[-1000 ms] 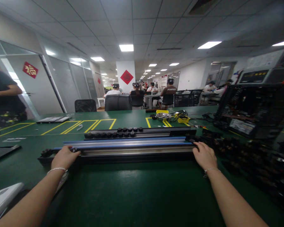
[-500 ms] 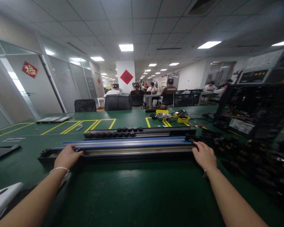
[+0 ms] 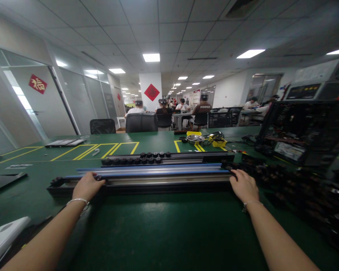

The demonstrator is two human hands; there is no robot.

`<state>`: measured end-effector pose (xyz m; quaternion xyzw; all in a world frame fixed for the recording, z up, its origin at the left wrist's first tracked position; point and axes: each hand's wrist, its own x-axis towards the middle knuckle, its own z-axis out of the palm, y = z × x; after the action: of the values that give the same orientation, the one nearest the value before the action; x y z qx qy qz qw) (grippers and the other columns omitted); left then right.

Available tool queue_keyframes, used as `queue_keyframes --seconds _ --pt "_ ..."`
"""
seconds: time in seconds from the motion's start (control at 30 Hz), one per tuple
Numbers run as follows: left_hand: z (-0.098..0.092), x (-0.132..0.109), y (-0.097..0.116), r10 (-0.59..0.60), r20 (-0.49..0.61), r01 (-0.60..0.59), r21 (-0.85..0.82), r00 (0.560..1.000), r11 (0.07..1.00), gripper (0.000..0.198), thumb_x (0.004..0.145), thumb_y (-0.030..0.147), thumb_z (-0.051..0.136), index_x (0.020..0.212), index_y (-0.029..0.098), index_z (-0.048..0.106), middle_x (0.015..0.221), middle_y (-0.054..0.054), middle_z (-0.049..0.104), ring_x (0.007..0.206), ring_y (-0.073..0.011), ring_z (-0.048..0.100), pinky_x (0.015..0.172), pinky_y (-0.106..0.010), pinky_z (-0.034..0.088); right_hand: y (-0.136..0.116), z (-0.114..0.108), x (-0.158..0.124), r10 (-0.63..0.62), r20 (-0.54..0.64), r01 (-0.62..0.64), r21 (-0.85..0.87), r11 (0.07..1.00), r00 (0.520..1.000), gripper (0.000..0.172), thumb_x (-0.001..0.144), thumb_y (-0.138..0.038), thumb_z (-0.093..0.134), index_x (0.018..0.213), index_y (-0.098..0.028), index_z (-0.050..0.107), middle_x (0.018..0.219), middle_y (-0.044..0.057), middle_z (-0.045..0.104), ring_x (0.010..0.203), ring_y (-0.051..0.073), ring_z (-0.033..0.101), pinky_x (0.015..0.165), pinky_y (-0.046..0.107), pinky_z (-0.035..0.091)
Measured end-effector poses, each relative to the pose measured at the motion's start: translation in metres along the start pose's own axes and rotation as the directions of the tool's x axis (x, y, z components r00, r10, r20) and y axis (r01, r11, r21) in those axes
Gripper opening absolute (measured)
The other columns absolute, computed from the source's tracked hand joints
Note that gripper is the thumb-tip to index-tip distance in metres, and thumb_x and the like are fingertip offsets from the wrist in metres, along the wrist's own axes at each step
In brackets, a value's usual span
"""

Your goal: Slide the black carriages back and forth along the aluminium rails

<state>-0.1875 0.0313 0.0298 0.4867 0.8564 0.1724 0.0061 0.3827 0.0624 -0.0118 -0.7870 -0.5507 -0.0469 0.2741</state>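
A long black and silver rail (image 3: 169,180) lies crosswise in front of me on the green tabletop. Near its left end, my left hand (image 3: 87,186) is closed, thumb and fingers pinching a small black part (image 3: 98,178) on the rail. My right hand (image 3: 245,185) grips the rail's right end; its fingertips are partly hidden behind it. Just behind lies a blue-edged silver strip (image 3: 149,170). Farther back is another black rail (image 3: 183,160), with several round black knob-like pieces (image 3: 135,161) standing along it.
To the right are a heap of dark parts (image 3: 293,188) and an open black computer case (image 3: 288,131). A metal bowl (image 3: 195,139) and a yellow holder (image 3: 219,142) with cables sit at the back. A white object (image 3: 8,239) lies at lower left. People sit at far tables.
My left hand has slid a short way right along the rail, and the small black part has moved with it. My right hand stays at the right end.
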Motion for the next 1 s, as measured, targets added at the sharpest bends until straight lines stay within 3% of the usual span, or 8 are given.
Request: queue_keyframes --seconds 1.0 --pt "0.002 -0.01 0.018 0.045 0.0 -0.045 -0.007 0.999 0.999 0.052 0.064 0.049 0.053 0.103 0.014 0.05 0.098 -0.015 0.063 0.093 -0.0282 0.059 0.071 -0.033 0.044 0.0 0.001 0.0 0.0 0.0 0.0 0.02 1.0 1.0 0.045 0.079 -0.037 0.03 0.117 -0.026 0.053 0.13 0.003 0.045 0.115 0.027 0.038 0.094 0.044 0.035"
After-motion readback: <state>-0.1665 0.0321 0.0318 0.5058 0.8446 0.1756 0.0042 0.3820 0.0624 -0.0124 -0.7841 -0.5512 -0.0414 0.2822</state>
